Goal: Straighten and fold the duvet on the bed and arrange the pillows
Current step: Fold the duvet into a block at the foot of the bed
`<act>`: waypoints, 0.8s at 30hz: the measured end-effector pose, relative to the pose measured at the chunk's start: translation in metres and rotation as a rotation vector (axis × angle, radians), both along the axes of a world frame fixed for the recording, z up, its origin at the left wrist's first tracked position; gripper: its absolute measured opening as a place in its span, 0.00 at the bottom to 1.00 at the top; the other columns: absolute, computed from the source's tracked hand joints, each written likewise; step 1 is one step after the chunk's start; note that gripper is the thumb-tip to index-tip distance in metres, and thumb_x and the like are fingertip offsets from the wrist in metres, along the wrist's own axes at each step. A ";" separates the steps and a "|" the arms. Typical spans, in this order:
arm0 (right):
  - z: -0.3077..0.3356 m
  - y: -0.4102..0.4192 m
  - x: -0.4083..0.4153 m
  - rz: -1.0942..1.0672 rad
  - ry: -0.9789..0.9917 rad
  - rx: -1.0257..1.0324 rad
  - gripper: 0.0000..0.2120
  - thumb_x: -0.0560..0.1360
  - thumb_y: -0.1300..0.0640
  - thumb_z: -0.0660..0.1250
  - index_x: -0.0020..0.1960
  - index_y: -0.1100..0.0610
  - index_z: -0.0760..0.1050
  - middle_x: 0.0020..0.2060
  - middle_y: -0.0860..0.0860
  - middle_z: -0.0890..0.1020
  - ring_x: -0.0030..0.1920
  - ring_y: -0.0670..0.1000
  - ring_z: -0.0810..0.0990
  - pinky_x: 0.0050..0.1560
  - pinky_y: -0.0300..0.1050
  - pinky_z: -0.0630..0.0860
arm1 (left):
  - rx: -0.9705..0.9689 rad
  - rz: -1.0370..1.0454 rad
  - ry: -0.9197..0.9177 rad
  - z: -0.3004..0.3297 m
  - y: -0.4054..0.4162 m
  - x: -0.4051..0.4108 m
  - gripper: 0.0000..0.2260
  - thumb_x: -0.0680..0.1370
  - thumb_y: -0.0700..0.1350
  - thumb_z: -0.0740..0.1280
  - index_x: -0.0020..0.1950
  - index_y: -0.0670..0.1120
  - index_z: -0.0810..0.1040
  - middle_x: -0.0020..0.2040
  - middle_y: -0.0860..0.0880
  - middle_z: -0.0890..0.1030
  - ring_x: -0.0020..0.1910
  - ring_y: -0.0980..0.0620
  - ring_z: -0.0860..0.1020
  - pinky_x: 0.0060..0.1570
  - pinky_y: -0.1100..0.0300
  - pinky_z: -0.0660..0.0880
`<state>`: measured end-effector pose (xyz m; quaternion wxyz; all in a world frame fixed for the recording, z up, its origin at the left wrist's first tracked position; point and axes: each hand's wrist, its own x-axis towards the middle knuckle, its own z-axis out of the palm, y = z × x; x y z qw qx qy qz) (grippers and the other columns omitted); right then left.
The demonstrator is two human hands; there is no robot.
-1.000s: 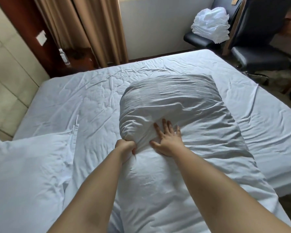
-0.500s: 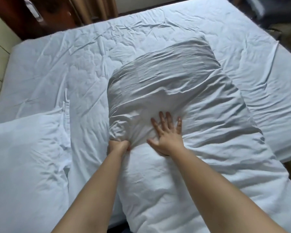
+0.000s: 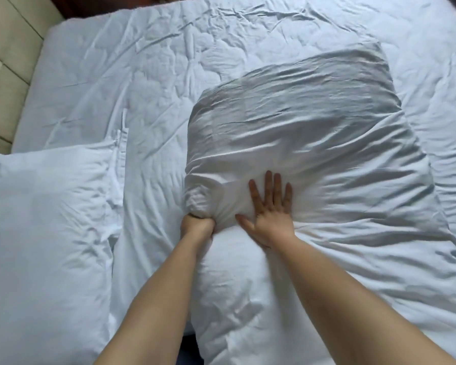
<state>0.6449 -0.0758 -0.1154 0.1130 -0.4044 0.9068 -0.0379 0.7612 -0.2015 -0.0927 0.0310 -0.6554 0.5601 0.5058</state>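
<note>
A white folded duvet lies lengthwise down the middle of the bed, its far end bulging up. My left hand grips a bunched fold at the duvet's left edge. Beside it, my right hand presses flat on the duvet with fingers straight and spread. A white pillow lies at the near left of the bed, apart from both hands.
The wrinkled white sheet of the bed stretches around the duvet to the far and right sides. A beige padded headboard or wall panel runs along the far left edge.
The view has tilted down and closer over the bed, so the chairs and curtain dropped out of sight. My right hand's fingers have straightened further forward on the duvet; the left keeps its grip.
</note>
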 end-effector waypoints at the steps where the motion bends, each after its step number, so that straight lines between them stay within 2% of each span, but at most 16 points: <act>1: 0.003 -0.003 0.002 0.007 -0.011 0.023 0.43 0.68 0.29 0.43 0.75 0.50 0.35 0.72 0.59 0.31 0.74 0.58 0.29 0.69 0.58 0.25 | 0.001 -0.028 0.011 0.005 -0.003 0.001 0.12 0.66 0.37 0.64 0.48 0.39 0.79 0.48 0.38 0.82 0.48 0.41 0.81 0.46 0.53 0.78; 3: 0.014 -0.012 0.007 0.002 -0.026 0.048 0.44 0.66 0.28 0.38 0.73 0.50 0.30 0.70 0.60 0.27 0.72 0.58 0.25 0.68 0.58 0.23 | -0.005 -0.097 0.041 0.016 -0.009 0.004 0.12 0.65 0.37 0.62 0.47 0.40 0.78 0.48 0.37 0.82 0.47 0.40 0.81 0.45 0.53 0.79; 6: 0.029 -0.029 0.017 -0.020 -0.039 0.102 0.47 0.64 0.28 0.34 0.73 0.54 0.27 0.70 0.63 0.27 0.71 0.61 0.25 0.68 0.60 0.25 | -0.038 -0.206 0.062 0.033 -0.023 0.010 0.15 0.66 0.36 0.62 0.51 0.39 0.78 0.48 0.38 0.81 0.48 0.40 0.81 0.42 0.56 0.77; 11: 0.050 -0.066 0.045 -0.064 -0.057 0.100 0.51 0.62 0.28 0.32 0.76 0.58 0.32 0.72 0.67 0.31 0.72 0.64 0.27 0.65 0.57 0.22 | -0.068 -0.336 0.077 0.066 -0.062 0.035 0.11 0.65 0.39 0.61 0.45 0.41 0.76 0.40 0.43 0.80 0.44 0.42 0.80 0.43 0.55 0.78; 15: 0.059 -0.108 0.080 -0.052 -0.076 0.094 0.52 0.61 0.27 0.32 0.76 0.58 0.32 0.72 0.67 0.31 0.72 0.63 0.27 0.66 0.57 0.22 | -0.096 -0.354 0.068 0.076 -0.101 0.071 0.19 0.60 0.43 0.58 0.48 0.41 0.76 0.47 0.41 0.81 0.47 0.42 0.80 0.49 0.52 0.80; 20: 0.075 -0.168 0.122 -0.013 -0.080 0.097 0.48 0.71 0.28 0.43 0.76 0.58 0.33 0.72 0.67 0.32 0.73 0.63 0.28 0.71 0.59 0.28 | -0.172 -0.386 0.006 0.091 -0.155 0.118 0.19 0.67 0.42 0.61 0.57 0.41 0.75 0.53 0.42 0.80 0.53 0.42 0.79 0.56 0.51 0.77; 24: 0.083 -0.218 0.153 0.044 -0.074 0.073 0.46 0.75 0.30 0.48 0.77 0.60 0.34 0.73 0.66 0.33 0.73 0.62 0.29 0.72 0.58 0.29 | -0.227 -0.387 -0.034 0.098 -0.198 0.154 0.18 0.68 0.41 0.61 0.57 0.42 0.75 0.54 0.43 0.80 0.54 0.42 0.79 0.55 0.53 0.77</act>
